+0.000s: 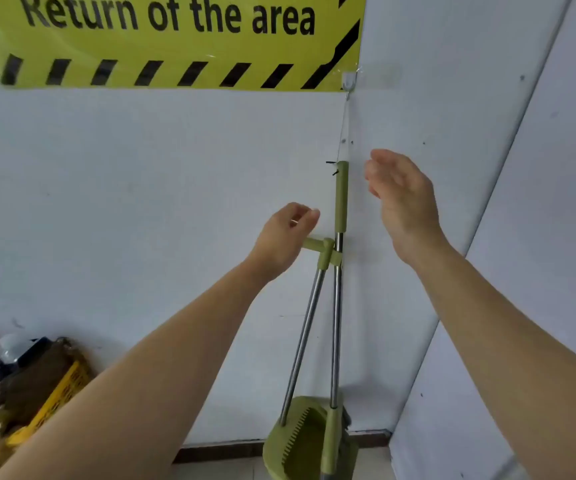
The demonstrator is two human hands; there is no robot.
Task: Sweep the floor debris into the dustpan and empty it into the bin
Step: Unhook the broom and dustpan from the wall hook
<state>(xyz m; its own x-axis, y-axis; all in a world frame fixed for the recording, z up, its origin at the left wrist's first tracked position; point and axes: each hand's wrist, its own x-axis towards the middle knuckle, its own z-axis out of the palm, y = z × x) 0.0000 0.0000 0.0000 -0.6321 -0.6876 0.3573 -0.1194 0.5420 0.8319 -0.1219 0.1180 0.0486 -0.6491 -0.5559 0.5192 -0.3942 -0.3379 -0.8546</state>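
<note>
The left hand [284, 239] curls its fingers at the dustpan [300, 441] handle's green end; I cannot tell whether it grips. The right hand [400, 199] is spread, just beside the broom [342, 195], which hangs from a wall hook [348, 81]. The dustpan's scoop is at the wall's foot.

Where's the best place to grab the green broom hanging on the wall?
Probably the thick green grip atop the broom, coming from the right. It hangs upright against the wall, the dustpan handle juts out left, and the right hand is open beside it.
</note>
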